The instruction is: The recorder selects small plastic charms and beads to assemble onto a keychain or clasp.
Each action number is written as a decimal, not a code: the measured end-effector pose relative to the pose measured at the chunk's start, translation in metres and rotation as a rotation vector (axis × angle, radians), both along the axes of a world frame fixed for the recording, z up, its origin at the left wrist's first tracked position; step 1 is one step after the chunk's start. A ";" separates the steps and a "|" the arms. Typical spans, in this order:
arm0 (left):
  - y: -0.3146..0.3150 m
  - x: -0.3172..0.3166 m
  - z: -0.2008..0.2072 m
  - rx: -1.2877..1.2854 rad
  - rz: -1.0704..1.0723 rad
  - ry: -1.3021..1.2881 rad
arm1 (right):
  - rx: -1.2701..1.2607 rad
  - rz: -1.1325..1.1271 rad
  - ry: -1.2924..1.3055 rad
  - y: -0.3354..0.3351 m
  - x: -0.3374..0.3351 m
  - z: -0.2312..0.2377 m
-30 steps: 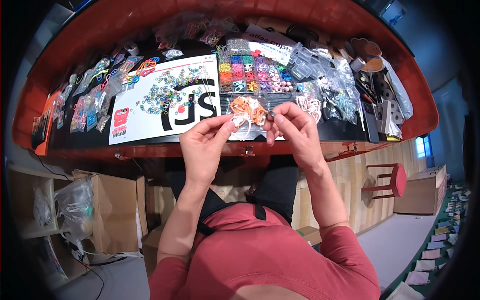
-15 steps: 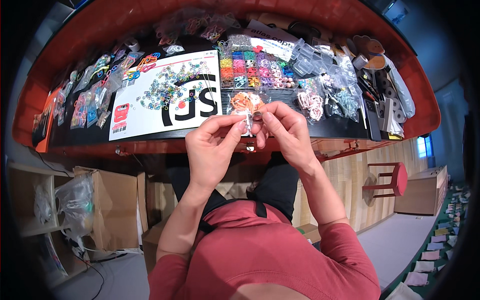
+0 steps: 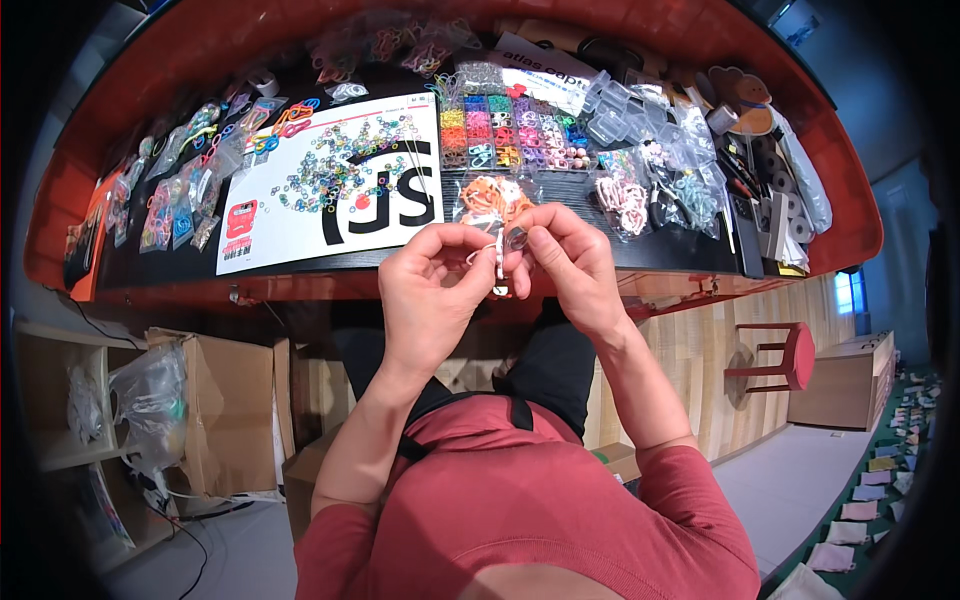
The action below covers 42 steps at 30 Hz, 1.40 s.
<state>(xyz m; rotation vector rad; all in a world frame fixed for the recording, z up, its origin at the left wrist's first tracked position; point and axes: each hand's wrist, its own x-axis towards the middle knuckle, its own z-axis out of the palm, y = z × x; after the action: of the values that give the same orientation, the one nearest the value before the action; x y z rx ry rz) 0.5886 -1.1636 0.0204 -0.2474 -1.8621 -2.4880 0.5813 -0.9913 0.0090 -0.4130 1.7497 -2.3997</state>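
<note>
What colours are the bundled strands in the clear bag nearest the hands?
Bundled strands: orange and white, clearest in the head view.

left of 2 head-worn fisheye cameras, facing steeply down, close over the torso (image 3: pixel 520 490), toward the red-rimmed table (image 3: pixel 848 212)

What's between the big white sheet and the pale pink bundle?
In the head view, a clear bag of orange and white cords lies between the white sheet and pink bundle, on the black tabletop.
</note>
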 end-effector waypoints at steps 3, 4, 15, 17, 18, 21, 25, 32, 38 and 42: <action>-0.001 0.001 -0.001 -0.003 -0.004 -0.013 | 0.008 0.007 -0.007 -0.001 0.001 -0.001; -0.001 0.001 -0.001 0.006 -0.015 -0.026 | 0.012 0.006 -0.005 -0.001 0.001 -0.001; 0.000 0.000 -0.005 -0.085 0.038 0.097 | 0.018 0.030 0.006 -0.001 0.004 -0.006; 0.000 0.000 -0.006 -0.104 0.044 0.121 | 0.008 0.026 0.013 -0.001 0.005 -0.007; 0.000 0.001 -0.005 -0.116 0.042 0.121 | 0.004 0.017 0.024 -0.001 0.005 -0.007; 0.001 0.001 -0.003 -0.115 0.059 0.124 | 0.008 0.000 0.043 -0.001 0.007 -0.006; 0.000 0.000 -0.007 -0.128 0.084 0.137 | 0.048 -0.048 0.106 -0.005 0.010 -0.006; 0.000 0.001 -0.005 -0.111 0.027 0.059 | 0.287 -0.195 0.365 -0.006 0.011 -0.012; 0.002 0.004 -0.005 -0.053 0.011 0.035 | 0.490 -0.382 0.625 -0.009 0.010 -0.017; 0.007 0.007 -0.004 -0.021 0.041 0.036 | 0.601 -0.473 0.788 -0.007 0.008 -0.008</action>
<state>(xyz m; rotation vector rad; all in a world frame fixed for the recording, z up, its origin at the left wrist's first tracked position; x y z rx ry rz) 0.5955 -1.1564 0.0169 -0.2504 -1.8610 -2.4220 0.5894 -0.9979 0.0005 -1.0388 3.0680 -1.8802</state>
